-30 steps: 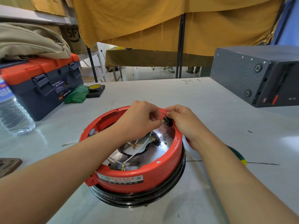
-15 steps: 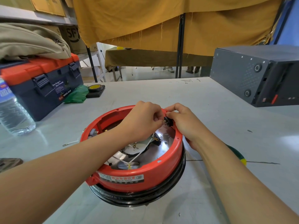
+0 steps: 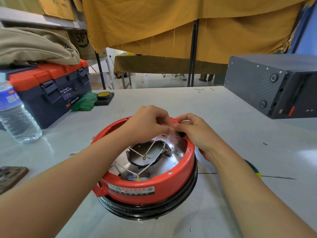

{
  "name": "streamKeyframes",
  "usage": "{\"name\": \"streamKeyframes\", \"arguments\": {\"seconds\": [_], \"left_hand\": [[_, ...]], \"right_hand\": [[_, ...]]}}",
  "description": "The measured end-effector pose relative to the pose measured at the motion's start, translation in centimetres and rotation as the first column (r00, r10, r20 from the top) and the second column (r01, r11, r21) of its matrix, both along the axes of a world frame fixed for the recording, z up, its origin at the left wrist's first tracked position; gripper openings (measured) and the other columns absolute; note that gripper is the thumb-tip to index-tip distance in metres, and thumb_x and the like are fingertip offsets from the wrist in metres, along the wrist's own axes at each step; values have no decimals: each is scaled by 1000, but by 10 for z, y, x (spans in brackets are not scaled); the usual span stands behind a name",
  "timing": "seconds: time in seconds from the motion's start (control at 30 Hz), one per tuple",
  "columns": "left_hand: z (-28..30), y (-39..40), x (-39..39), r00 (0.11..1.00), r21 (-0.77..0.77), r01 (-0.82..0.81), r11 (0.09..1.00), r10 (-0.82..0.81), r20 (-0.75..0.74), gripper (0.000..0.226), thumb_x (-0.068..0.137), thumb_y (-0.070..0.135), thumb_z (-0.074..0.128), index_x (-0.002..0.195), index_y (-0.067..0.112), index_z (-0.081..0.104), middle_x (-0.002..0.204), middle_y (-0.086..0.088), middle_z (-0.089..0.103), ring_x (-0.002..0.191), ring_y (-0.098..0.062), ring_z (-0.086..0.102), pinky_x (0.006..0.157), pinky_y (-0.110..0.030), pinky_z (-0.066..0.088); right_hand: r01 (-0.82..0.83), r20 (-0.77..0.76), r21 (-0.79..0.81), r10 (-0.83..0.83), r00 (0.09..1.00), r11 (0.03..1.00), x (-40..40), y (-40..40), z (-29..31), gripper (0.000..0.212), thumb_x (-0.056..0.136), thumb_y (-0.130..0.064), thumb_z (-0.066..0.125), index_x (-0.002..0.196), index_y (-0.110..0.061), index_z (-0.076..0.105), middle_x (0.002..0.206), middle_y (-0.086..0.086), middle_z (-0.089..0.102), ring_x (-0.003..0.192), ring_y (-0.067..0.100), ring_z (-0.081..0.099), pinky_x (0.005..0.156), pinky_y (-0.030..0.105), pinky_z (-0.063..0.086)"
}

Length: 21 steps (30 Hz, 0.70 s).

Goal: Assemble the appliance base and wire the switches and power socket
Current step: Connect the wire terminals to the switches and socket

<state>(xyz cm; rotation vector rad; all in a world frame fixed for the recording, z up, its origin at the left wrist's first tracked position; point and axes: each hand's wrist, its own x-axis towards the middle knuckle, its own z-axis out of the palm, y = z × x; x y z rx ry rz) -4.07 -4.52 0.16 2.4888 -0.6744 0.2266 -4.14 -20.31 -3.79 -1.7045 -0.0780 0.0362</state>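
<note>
The red appliance base (image 3: 147, 184) sat upside down on the grey table (image 3: 223, 134), directly before the person, its open cavity facing up. Both hands met at the far rim, slightly right of centre. The right hand (image 3: 197, 133) gripped a small black switch (image 3: 179, 133) seated against the inside of the rim, fingers curled round it. The left hand (image 3: 147, 124) pinched the end of a white wire (image 3: 167, 139), thumb and fingertips closed on it, just beside the switch terminals and nearly touching them.

The governing relation was short: the wire end lay immediately left of the switch, and the wire's long run led from the left hand back and down toward the person, into the opening of the silver plate (image 3: 178, 158). Other white leads crossed that opening, their ring terminals unattached. In my judgement the left hand was the working hand and needed only a small rightward push to seat the connector, the right hand acting as brace. Whether the terminal was already engaged could not be determined; the fingers hid the joint.
</note>
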Motion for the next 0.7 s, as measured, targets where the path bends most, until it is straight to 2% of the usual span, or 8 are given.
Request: {"name": "streamKeyframes", "arguments": {"seconds": [0.07, 0.13, 0.2, 0.33, 0.4, 0.5, 0.6, 0.7], "left_hand": [[7, 8, -1, 999, -39, -20, 999, 19, -42, 3, 78, 20, 73, 77, 17, 72, 75, -1, 70, 72, -16, 63, 72, -32, 50], [12, 20, -4, 997, -79, -45, 996, 40, -67, 3, 79, 19, 73, 76, 19, 72, 73, 0, 71, 72, -17, 64, 73, -34, 51], [13, 35, -9, 995, -132, -75, 988, 64, -83, 5, 80, 19, 72, 76, 23, 72, 72, 4, 71, 70, -14, 65, 71, -30, 53], [9, 72, -21, 984, -242, -172, 955, 154, -91, 6, 81, 21, 71, 80, 27, 71, 79, 10, 71, 75, -4, 64, 75, -22, 50], [5, 91, -26, 969, -330, -246, 911, 223, -106, 8, 81, 19, 70, 80, 26, 72, 79, 10, 71, 75, -6, 65, 73, -22, 51], [-5, 116, -31, 943, -429, -332, 840, 313, -117, 11, 82, 12, 68, 79, 22, 71, 75, 12, 70, 69, 2, 62, 66, -12, 49], [-20, 140, -31, 905, -418, -425, 803, 385, -180, 11, 84, 11, 67, 82, 21, 70, 81, 2, 69, 72, -7, 61, 66, -18, 45], [-41, 157, -27, 865, -355, -501, 789, 455, -209, 13, 85, 8, 65, 83, 21, 68, 84, -2, 69, 77, -14, 62, 67, -23, 46]], "right_hand": [[3, -11, 9, -3, 1000, 1000, 0, 0, 0, 24, 88, -10, 61, 112, -17, 59, 98, 3, 69, 79, 14, 65, 82, 33, 52], [9, -4, 9, -9, 1000, 1000, 0, 0, 1, 26, 89, -9, 59, 113, -19, 60, 96, 1, 69, 76, 12, 65, 76, 28, 52], [24, 8, 7, -24, 1000, 1000, 0, 1, 1, 25, 88, -7, 59, 111, -17, 63, 90, -2, 69, 71, 10, 64, 70, 25, 52], [63, 29, 7, -64, 998, 998, -1, 3, 1, 24, 87, -3, 59, 107, -14, 66, 84, -2, 69, 70, 11, 63, 69, 24, 51], [75, 37, 5, -75, 997, 997, -2, 4, 2, 25, 86, -3, 60, 108, -13, 66, 86, -1, 69, 72, 12, 63, 69, 22, 50], [94, 52, -14, -93, 994, 995, -3, 3, 4, 25, 86, -2, 60, 109, -11, 67, 86, 0, 69, 71, 11, 63, 67, 20, 50], [121, 63, -27, -119, 991, 992, -3, 4, 4, 27, 86, 0, 60, 110, -9, 66, 85, 1, 69, 71, 12, 63, 69, 21, 50], [134, 72, -25, -132, 989, 991, -4, 3, 4, 25, 85, 1, 59, 106, -9, 68, 80, 0, 69, 66, 10, 63, 63, 18, 52]]}}
